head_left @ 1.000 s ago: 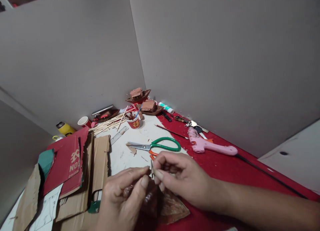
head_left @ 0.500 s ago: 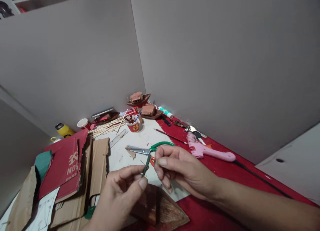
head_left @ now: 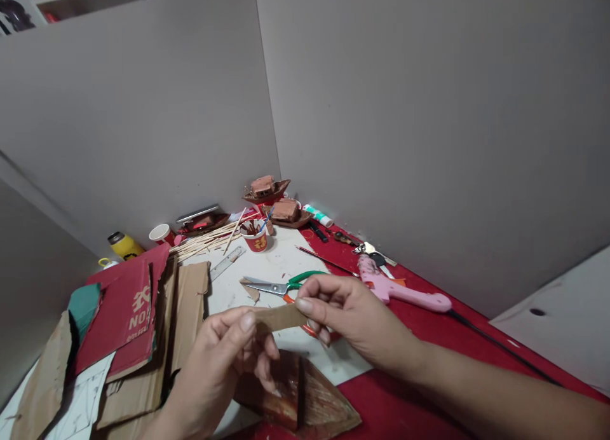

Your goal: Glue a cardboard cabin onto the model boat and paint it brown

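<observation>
Between my two hands is a short strip of brown cardboard, its flat face toward me. My left hand pinches its left end between thumb and fingers. The right end is pinched by my right hand. Below them lies a brown model boat hull, partly hidden by my left hand. Scissors with green and orange handles rest on the white sheet just beyond the strip, partly covered by my right hand.
Stacked cardboard and a red cardboard piece are at left. A paper cup, wooden sticks and small model boats stand farther back. A pink glue gun lies at right on the red table cover.
The strip, seen edge-on in my left hand before, now shows its brown face and spans both hands. My right hand has taken hold of its right end.
</observation>
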Demonstrator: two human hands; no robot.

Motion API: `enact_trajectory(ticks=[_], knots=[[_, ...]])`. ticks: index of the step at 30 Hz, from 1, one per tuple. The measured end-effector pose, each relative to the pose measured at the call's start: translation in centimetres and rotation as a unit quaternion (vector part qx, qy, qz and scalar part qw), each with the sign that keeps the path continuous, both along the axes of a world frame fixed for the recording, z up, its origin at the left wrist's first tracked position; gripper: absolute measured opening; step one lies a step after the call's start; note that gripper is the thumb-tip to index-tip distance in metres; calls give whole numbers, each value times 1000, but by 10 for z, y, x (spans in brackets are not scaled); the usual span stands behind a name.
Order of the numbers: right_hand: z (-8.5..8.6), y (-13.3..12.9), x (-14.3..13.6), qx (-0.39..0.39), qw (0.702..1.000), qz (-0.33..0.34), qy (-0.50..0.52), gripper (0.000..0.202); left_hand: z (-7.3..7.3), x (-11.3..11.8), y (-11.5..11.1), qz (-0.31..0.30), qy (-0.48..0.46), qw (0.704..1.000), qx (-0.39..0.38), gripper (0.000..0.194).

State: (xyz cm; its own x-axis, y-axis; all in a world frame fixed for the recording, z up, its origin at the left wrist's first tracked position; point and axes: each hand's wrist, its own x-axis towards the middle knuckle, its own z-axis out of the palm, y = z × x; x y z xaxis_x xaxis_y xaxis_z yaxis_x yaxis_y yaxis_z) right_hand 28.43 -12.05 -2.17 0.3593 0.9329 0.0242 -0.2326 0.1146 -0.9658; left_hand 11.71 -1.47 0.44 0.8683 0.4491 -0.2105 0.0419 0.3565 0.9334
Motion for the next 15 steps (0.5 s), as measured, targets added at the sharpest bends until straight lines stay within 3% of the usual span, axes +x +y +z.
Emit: enact_trajectory(ticks=[3,8,15], knots=[[-1,2,-1,-21,999,30,36,42,1,0,1,58,2,998,25,20],[-4,1,-7,-31,990,116,78,41,2,2,-1,139,5,990,30,23],[-17,1,-12,-11,978,190,87,36,-5,1,-2,105,36,993,45,24]])
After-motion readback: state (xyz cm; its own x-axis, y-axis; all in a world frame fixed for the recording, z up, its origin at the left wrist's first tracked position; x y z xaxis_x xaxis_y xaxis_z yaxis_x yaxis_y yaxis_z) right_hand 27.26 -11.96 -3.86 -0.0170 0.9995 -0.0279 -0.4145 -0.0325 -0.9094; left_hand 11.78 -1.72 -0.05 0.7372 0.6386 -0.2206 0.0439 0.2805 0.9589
